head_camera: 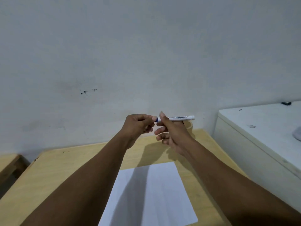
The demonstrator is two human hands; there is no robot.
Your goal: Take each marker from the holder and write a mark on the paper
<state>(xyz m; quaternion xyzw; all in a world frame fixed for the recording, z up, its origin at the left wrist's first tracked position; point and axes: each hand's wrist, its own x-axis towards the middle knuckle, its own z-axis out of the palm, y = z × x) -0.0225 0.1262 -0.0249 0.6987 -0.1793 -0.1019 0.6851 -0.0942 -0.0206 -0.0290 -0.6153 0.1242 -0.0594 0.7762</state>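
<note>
A white marker with a blue cap end lies level in the air above the far part of the wooden table. My right hand grips its barrel between thumb and forefinger. My left hand pinches the blue cap end of the same marker. A white sheet of paper lies flat on the table below my forearms, with no mark that I can see. The holder shows only as a pale rim behind my right hand; its contents are hidden.
A white cabinet stands against the table's right side, with a small dark object on its far edge. A plain wall rises right behind the table. Another wooden surface sits at the left, across a gap.
</note>
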